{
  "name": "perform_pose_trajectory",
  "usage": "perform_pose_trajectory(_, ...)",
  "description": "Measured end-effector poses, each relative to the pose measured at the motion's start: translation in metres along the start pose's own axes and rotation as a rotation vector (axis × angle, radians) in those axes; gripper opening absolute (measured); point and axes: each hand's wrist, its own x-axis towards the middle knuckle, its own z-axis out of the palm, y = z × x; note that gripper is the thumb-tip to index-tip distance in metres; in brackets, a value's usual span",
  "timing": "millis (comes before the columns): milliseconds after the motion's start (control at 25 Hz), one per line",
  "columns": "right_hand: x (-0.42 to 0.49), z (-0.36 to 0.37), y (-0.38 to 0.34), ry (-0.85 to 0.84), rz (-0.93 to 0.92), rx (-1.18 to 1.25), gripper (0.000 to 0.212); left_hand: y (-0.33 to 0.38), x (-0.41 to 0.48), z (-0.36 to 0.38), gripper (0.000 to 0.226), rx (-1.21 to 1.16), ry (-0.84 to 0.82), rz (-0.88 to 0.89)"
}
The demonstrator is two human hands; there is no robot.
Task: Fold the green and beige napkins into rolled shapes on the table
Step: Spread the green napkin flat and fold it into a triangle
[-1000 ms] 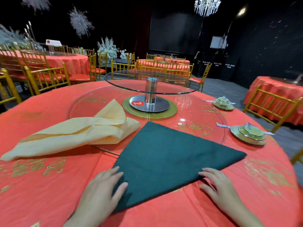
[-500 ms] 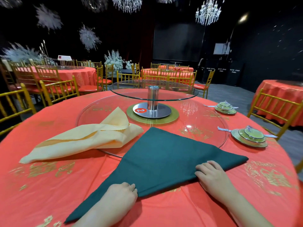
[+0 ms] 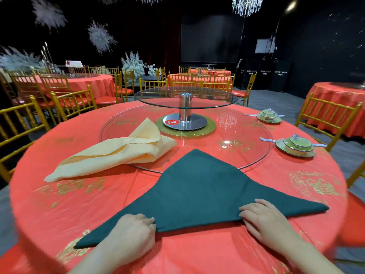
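Head view: left hand (image 3: 134, 232) and right hand (image 3: 264, 220) pinch the triangle-folded green napkin (image 3: 197, 190), not yet rolled; beige napkin (image 3: 118, 155) lies loose, unrolled.

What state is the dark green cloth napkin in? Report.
Flat triangle, unrolled: green napkin lies spread; left hand and right hand grip its edge.

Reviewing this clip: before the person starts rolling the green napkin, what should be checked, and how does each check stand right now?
1. green napkin folded into a flat triangle: ok.
2. left hand grips its near edge: ok.
3. right hand grips the near edge: ok.
4. beige napkin lies apart from it, to the left: ok.
5. Rolling path flat: not ok, the far tip lies over the rim of the glass turntable.
6. Folded layers aligned at the edge: cannot tell.
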Motion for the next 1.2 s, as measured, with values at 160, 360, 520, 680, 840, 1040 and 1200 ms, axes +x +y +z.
perform_pose_trajectory(160, -0.001, -0.013, -0.026, -0.252, 0.261, 0.049, 0.080, 0.017, 0.003, -0.012, 0.049, -0.164, -0.067, -0.217)
perform_pose_trajectory(360, 0.000, -0.013, -0.038, -0.438, 0.420, 0.182, 0.118, 0.035, 0.017, -0.003, 0.073, -0.206, -0.202, -0.484)
perform_pose_trajectory(520, 0.006, -0.014, -0.041, -0.457, 0.448, 0.188, 0.119, 0.033, 0.015, -0.002, 0.081, -0.229, -0.273, -0.509)
perform_pose_trajectory(680, 0.007, -0.017, -0.044, -0.468, 0.463, 0.203, 0.120, 0.040, 0.027, -0.009, 0.093, -0.253, -0.310, -0.536)
perform_pose_trajectory(840, 0.027, -0.018, -0.073, -0.350, 0.475, 0.228, 0.127, 0.080, 0.072, -0.017, 0.062, -0.298, -0.245, -0.467)
perform_pose_trajectory(1040, 0.060, 0.000, -0.095, -0.251, 0.552, 0.249, 0.101, 0.106, 0.106, 0.001, 0.060, -0.326, -0.223, -0.469)
perform_pose_trajectory(1200, 0.053, 0.012, -0.086, -0.342, 0.508, 0.219, 0.093, 0.108, 0.104, 0.010, 0.067, -0.280, -0.267, -0.500)
